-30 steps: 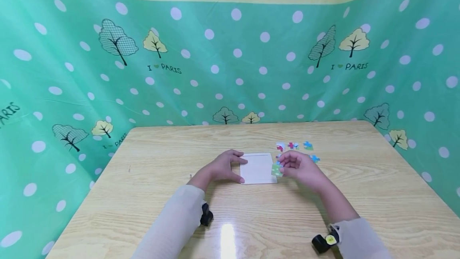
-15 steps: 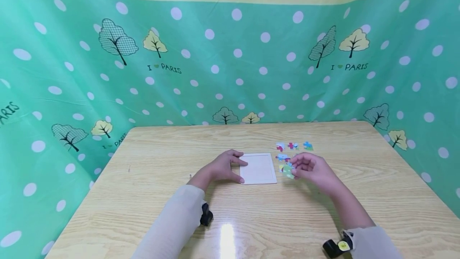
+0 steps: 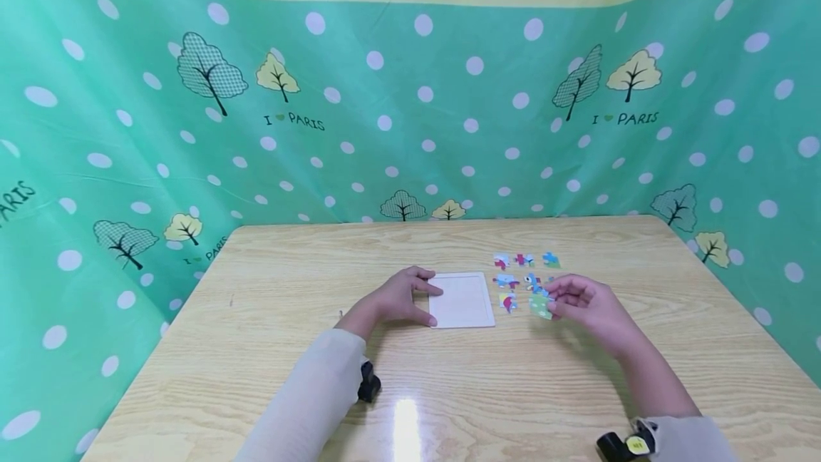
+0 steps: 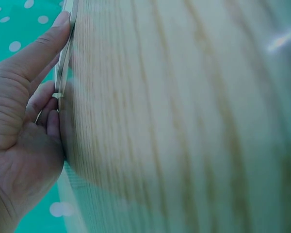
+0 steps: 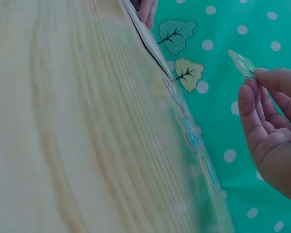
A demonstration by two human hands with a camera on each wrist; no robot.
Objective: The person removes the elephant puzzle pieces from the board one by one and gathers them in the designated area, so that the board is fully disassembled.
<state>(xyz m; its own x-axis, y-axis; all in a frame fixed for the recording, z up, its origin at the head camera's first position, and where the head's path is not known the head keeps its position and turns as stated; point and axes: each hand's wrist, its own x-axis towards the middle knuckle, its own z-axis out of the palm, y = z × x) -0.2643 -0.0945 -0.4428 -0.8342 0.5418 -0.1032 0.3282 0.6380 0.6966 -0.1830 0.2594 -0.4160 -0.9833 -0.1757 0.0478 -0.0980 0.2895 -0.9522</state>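
Observation:
A white, shallow square puzzle tray lies on the table. At its left side my left hand holds it, thumb at the near left corner and fingers over the far part of the edge. In the left wrist view the thumb runs along the thin tray edge. My right hand pinches a green jigsaw piece with pale spots between thumb and fingertips. The right wrist view shows this green piece tilted, above the table surface. Beside it lies a yellow and red jigsaw piece.
Several loose jigsaw pieces lie in rows right of the tray, among them a blue and green piece and a red and white piece. The right fingers partly cover the row's right end. A green dotted curtain hangs behind the wooden table.
My right hand has moved right with the green jigsaw piece, from the tray's right edge to beyond the yellow and red piece, uncovering more pieces. The left hand and tray stay in place.

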